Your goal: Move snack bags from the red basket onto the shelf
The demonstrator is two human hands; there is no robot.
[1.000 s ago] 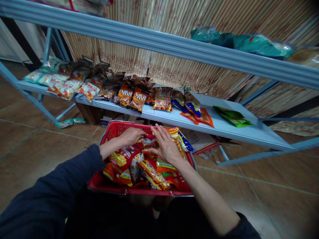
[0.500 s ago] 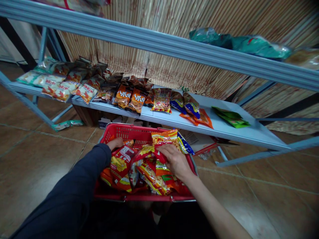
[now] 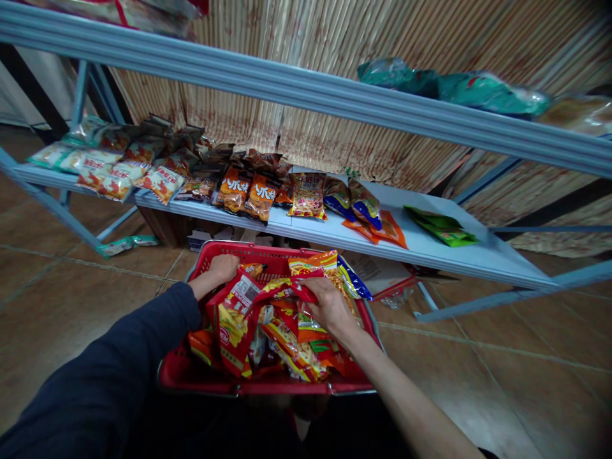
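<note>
A red shopping basket (image 3: 191,380) full of snack bags is in front of me. My left hand (image 3: 222,270) is closed on the top edge of a red snack bag (image 3: 233,319) with yellow pieces pictured on it, at the basket's left side. On the right, my right hand (image 3: 329,305) pinches the top edge of a red-and-yellow snack bag (image 3: 277,290). Below and between my hands lie more bags, among them a yellow-and-red one (image 3: 294,350). An orange noodle-snack bag (image 3: 313,261) leans at the back right corner, beside a blue-edged bag (image 3: 352,278).
Behind the basket runs a low blue-white shelf (image 3: 430,252) with rows of snack bags, including orange-and-black bags (image 3: 261,196) and green packets (image 3: 440,226). An upper shelf rail (image 3: 287,83) crosses above. Small teal packets (image 3: 117,247) lie on the tiled floor at left.
My left hand has risen out of the basket's left side, lifting the red snack bag slightly. My right hand has shifted only a little, with the red-and-yellow bag's edge held up.
</note>
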